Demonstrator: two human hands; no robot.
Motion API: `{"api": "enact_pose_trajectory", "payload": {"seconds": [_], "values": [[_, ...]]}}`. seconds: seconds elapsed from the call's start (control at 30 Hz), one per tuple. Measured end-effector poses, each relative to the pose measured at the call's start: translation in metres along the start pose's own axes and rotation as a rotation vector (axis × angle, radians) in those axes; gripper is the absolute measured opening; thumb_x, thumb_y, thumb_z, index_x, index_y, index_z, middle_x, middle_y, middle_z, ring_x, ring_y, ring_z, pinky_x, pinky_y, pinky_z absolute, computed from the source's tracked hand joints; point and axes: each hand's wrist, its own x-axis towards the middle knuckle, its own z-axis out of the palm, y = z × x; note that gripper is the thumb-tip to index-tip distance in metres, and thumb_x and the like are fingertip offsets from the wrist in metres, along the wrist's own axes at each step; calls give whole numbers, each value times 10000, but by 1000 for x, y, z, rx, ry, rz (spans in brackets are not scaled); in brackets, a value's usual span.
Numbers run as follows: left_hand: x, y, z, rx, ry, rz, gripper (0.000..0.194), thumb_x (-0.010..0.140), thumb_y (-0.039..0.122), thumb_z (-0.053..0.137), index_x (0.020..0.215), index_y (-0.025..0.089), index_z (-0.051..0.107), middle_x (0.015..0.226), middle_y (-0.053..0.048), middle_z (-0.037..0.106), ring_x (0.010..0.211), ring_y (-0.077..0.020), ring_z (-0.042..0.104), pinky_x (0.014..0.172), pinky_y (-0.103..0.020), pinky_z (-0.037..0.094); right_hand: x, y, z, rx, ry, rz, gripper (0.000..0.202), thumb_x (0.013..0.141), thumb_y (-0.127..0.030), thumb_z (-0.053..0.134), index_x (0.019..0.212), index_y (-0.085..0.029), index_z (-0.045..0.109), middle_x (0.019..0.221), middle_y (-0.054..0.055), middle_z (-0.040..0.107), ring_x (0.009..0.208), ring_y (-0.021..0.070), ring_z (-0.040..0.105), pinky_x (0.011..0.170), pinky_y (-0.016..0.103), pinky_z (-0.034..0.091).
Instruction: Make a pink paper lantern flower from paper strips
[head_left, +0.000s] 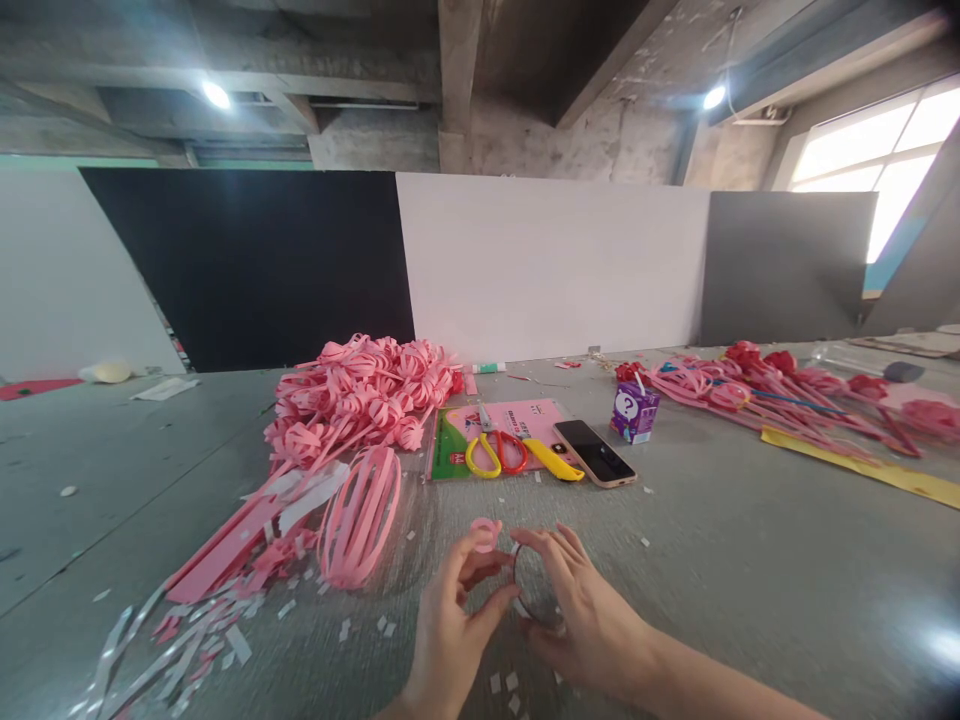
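Low over the front of the table, both hands meet around a thin ring that looks like a roll of tape (525, 590). My right hand (589, 610) is closed on its right side, the fingers curved over the rim. Closed in a pinch, my left hand (457, 610) has a small curled piece of pink paper (486, 534) at its fingertips. Its thumb and a finger reach to the left edge of the tape ring. To the left lies a bundle of looped pink paper strips (361, 518).
Beyond the hands, scissors (496, 453) and a yellow utility knife (553, 460) lie on a paper pack (457, 430). Beside them are a phone (595, 452) and purple drink carton (634, 412). Pink paper flowers (367, 395) pile up left; red and pink ones (750, 385) lie right.
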Motion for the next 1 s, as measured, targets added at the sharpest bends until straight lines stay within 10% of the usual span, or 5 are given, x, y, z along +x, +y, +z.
{"api": "enact_pose_trajectory", "payload": {"seconds": [0.43,0.73,1.0], "values": [[5,-9,2,-159,-6,-113,286,650,175,645,902,210,514,1021,-41,562,689,-141,615,659,-256,484,7,10,-5,-37,72,57,385,575,8,406,829,-234,565,1279,33,368,1220,254,264,946,535,163],[6,-9,-1,-93,-10,-110,175,692,267,607,835,173,572,941,-68,629,920,-208,570,801,-286,441,10,17,0,48,78,103,115,683,-112,550,675,-216,601,1063,30,554,1138,253,379,937,510,203],[6,-10,3,-268,-104,-249,207,732,318,579,761,206,407,724,5,630,684,-177,627,674,-310,486,13,25,-4,-24,195,98,124,727,-86,458,678,-180,521,959,48,579,964,202,512,890,479,319]]}}
